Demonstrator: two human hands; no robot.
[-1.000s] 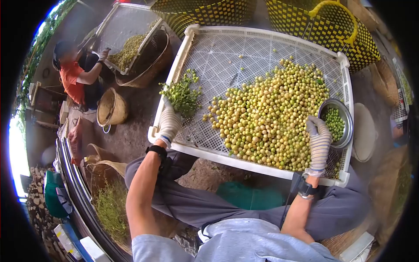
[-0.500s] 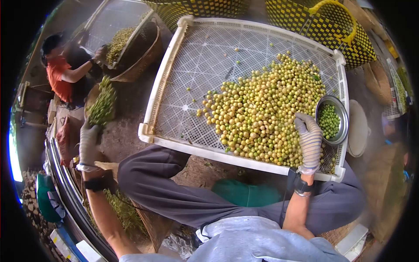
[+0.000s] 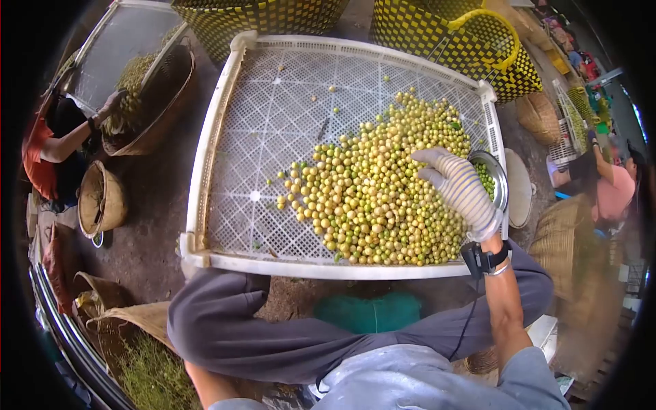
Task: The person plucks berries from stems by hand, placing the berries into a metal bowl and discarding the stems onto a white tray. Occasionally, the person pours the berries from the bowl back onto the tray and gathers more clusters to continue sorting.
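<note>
"Starting nearest you, where are the hands?"

"The left hand is out of sight, so I cannot tell its state; only a bare forearm shows beside the grey-trousered knees. The right hand, in a white knit glove with thin stripes, reaches over the fruit, thumb and fingers loosely apart, nothing visible between them. I cannot tell whether the fingertips touch."

"What could go wrong?"

"The white plastic mesh tray has its near rim right by those knees. If a knee jerks, I think it could tilt and send round fruit over the low rim. A careless sweep of the glove might also tip the round steel bowl and mix its small green fruits back in."

"And the fruit itself?"

"A broad heap of small, round, smooth yellow fruits, some greener, covers the tray's middle and right. A few strays dot the bare mesh; beyond the far rim stand black-and-yellow checked woven baskets."
</note>
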